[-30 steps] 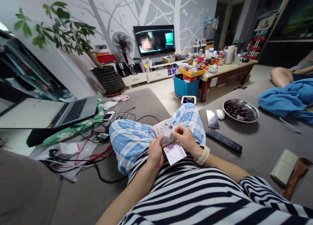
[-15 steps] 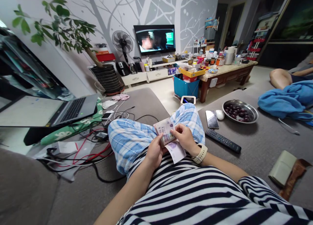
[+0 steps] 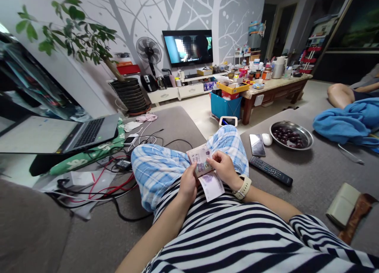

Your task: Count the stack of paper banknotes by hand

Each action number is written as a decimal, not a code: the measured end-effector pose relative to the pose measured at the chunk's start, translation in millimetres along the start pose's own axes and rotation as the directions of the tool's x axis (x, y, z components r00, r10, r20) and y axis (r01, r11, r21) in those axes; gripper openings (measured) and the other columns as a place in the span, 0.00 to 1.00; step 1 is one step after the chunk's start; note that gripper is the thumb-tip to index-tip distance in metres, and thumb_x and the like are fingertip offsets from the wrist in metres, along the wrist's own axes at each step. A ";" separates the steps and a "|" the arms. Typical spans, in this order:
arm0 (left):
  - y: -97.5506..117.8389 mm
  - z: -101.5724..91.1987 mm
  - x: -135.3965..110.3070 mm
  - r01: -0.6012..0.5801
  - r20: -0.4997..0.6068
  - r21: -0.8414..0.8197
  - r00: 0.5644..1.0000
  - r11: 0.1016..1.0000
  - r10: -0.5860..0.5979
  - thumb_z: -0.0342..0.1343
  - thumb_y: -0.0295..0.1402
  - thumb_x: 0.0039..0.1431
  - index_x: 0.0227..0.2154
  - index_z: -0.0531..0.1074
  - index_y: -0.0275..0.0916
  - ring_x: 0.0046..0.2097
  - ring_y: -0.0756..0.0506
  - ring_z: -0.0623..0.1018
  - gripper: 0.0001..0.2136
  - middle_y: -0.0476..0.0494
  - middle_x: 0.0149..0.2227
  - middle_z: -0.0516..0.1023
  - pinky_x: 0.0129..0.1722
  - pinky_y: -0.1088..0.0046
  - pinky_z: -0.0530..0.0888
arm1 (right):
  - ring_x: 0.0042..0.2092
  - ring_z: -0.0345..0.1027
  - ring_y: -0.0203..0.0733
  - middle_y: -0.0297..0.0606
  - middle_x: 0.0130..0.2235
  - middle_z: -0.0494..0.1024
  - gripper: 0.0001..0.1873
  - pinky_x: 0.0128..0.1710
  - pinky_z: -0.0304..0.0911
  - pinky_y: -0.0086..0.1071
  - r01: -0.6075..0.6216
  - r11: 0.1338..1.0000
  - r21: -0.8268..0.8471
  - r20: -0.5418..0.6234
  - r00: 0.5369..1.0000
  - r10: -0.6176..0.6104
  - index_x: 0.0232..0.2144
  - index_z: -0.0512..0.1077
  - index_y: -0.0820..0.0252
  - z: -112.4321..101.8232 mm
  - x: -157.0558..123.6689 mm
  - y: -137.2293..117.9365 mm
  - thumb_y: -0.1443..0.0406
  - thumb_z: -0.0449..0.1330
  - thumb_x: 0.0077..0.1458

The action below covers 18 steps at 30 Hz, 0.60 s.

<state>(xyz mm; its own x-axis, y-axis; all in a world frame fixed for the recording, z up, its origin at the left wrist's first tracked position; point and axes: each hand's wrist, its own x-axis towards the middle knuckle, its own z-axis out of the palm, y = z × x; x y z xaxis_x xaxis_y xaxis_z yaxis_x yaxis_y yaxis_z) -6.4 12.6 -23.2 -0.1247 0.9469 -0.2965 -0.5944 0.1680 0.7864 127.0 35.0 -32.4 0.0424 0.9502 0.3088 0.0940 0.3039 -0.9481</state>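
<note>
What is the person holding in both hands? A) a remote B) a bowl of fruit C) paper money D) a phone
C: the left hand and right hand both grip a stack of banknotes over the lap, while the remote, phone and bowl lie untouched on the grey sofa.

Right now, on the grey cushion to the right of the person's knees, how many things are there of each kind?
Phone: 1
White mouse: 1
Remote control: 1
Metal bowl of dark fruit: 1
Blue cloth: 1
Pale wallet: 1
Total: 6
</note>
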 end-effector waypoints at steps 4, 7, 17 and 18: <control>-5.1 0.0 4.9 -0.040 -0.010 -0.042 0.999 0.998 0.040 0.55 0.28 0.60 0.39 0.78 0.30 0.40 0.39 0.85 0.09 0.37 0.35 0.85 0.45 0.60 0.81 | 0.27 0.58 0.37 0.29 0.23 0.67 0.16 0.30 0.55 0.33 0.012 1.000 -0.003 0.004 1.000 -0.012 0.23 0.66 0.57 1.3 0.0 1.1 0.54 0.63 0.53; -5.1 1.4 4.6 -0.049 0.000 -0.057 0.999 0.997 0.049 0.56 0.27 0.59 0.38 0.79 0.31 0.41 0.38 0.85 0.09 0.37 0.35 0.85 0.46 0.59 0.80 | 0.27 0.58 0.37 0.29 0.23 0.67 0.16 0.30 0.55 0.33 0.014 1.000 -0.017 0.008 1.000 -0.014 0.22 0.66 0.56 1.1 0.7 3.2 0.54 0.63 0.53; -4.5 3.5 1.6 -0.077 0.011 -0.021 0.997 0.997 0.077 0.56 0.27 0.59 0.36 0.79 0.31 0.41 0.41 0.84 0.08 0.37 0.38 0.85 0.49 0.63 0.79 | 0.27 0.57 0.37 0.29 0.23 0.65 0.19 0.29 0.55 0.33 0.020 0.999 0.036 0.002 1.000 -0.020 0.22 0.65 0.56 -1.1 -2.5 1.0 0.52 0.62 0.55; -3.2 5.6 0.3 -0.063 0.016 -0.035 0.998 0.997 0.064 0.56 0.27 0.60 0.37 0.79 0.30 0.42 0.41 0.84 0.08 0.37 0.38 0.85 0.49 0.63 0.79 | 0.27 0.57 0.37 0.29 0.23 0.65 0.19 0.29 0.55 0.32 0.021 0.999 0.049 -0.004 1.000 -0.020 0.22 0.65 0.56 -1.9 -2.7 -1.3 0.51 0.62 0.55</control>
<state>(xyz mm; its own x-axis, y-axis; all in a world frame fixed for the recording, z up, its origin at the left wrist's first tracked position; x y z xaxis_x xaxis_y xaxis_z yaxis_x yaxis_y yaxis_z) -0.1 13.9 -22.7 -0.1500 0.9598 -0.2372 -0.6127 0.0981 0.7842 128.7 32.0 -31.8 0.0446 0.9435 0.3284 0.0456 0.3264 -0.9441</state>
